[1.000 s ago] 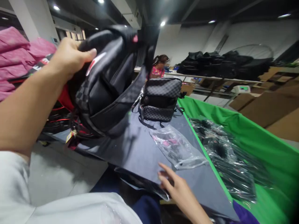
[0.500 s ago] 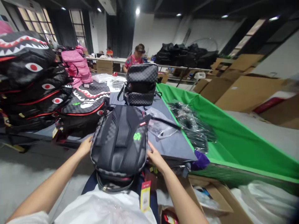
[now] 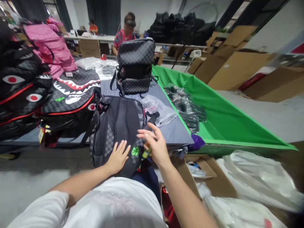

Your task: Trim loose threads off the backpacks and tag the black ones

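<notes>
A black and grey checkered backpack lies against the table's front edge, its padded back and straps facing up, with a green patch low on the right. My left hand rests flat on the lower back panel, fingers spread. Over the bag's right side hovers my right hand, its fingers loosely stretched and apart with no object visible in them. A small yellow-green tag shows just below those fingers. Close to the right hand, a black shoulder strap sticks out.
Shark-face backpacks and pink bags are piled left. Checkered backpacks stand behind on the grey table, near a clear plastic bag. A green cloth bin holds wrapped items. Cartons sit lower right; a person works beyond.
Both hands have left the backpack's sides: the left came onto its back panel, the right rose above its right edge. The bag's lower end has tucked toward my lap, and the view tilted down.
</notes>
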The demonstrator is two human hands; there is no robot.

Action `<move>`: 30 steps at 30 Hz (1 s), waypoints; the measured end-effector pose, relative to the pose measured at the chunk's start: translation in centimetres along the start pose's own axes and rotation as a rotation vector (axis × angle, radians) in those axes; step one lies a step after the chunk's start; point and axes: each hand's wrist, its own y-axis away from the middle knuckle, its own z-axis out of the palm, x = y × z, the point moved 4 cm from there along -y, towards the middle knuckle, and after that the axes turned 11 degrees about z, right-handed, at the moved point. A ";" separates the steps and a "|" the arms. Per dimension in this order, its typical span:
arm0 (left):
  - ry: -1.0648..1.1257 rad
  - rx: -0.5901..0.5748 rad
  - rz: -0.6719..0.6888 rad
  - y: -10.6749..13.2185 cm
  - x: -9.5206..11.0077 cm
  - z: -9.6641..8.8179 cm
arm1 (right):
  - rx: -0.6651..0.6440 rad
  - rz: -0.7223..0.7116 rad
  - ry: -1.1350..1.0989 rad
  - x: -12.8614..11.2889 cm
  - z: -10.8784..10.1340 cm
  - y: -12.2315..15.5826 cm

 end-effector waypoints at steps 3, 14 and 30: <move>0.280 0.197 -0.158 0.7 -1.1 -1.7 | -0.061 0.079 -0.146 1.6 3.3 -1.3; 0.473 -0.089 -0.065 -5.1 -3.0 -7.7 | -0.108 -0.160 0.032 5.6 4.6 -3.1; -0.122 -0.332 0.697 -22.5 -4.8 -4.1 | 0.253 -0.566 0.627 13.7 -0.7 -0.7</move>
